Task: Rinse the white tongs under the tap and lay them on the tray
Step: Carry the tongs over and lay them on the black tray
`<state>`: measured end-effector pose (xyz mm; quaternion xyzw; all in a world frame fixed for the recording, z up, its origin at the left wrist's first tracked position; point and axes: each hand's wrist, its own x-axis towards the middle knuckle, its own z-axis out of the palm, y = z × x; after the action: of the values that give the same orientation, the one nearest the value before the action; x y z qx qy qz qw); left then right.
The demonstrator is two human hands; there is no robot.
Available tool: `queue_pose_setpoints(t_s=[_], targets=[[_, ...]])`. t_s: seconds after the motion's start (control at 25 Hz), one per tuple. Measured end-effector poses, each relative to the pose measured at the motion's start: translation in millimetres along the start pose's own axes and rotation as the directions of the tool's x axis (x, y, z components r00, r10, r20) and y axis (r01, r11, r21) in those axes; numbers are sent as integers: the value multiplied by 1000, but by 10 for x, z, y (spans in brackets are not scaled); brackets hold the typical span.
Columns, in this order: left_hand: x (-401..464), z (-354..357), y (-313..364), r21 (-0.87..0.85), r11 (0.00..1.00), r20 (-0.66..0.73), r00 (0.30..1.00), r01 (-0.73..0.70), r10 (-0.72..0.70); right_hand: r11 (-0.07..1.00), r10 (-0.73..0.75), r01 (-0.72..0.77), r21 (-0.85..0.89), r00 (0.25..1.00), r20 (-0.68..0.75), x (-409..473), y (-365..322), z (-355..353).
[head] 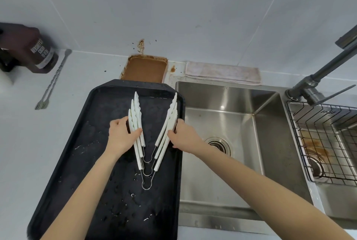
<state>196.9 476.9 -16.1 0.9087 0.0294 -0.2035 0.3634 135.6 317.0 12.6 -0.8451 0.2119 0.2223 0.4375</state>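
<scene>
Head view looks down on a dark, wet, rectangular plastic tray (81,162) with cut corners, lying on a pale counter just left of a brushed stainless steel sink basin (228,143). On the tray lie three white plastic tongs with thin wire spring loops (147,164), nested one inside another in a V shape: the wire loops point toward the person, the scalloped white tips point away toward the wall, and the long axis runs roughly from the near edge to the far edge of the tray. The arms are spread wide, left blades and right blades stacked in staggered rows. The left hand (120,136) rests on the left set of blades, fingers curled over them and thumb across the top, pressing or loosely clasping them. The right hand (184,136) lies against the outer side of the right blades, fingertips touching them; whether it grips them cannot be told. Water beads glint on the tray. Behind the tray sits a rectangular tin smeared with brown residue (145,70). A folded pale cloth (222,72) lies behind the basin, near a grey metal tap (316,77).
</scene>
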Motion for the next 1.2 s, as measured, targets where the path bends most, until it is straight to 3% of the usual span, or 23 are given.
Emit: queue_pose_setpoints(t_s=[0.08,0.2,0.32,0.6,1.2], targets=[[-27,-12,22,6,1000,-36,999,-22,22,986,-116,102,-131,987,-109,3,18,36],[-102,-1,31,-5,994,-39,993,-112,112,964,-180,160,-212,980,-78,-1,60,93],[-130,7,11,-39,995,-69,994,-91,89,945,-213,191,-265,976,-54,16,83,100],[-38,38,53,-85,995,-117,992,-56,46,948,-228,201,-246,970,-88,162,53,17],[111,-43,82,-55,998,-35,999,-38,36,959,-222,192,-210,967,-128,200,65,2]])
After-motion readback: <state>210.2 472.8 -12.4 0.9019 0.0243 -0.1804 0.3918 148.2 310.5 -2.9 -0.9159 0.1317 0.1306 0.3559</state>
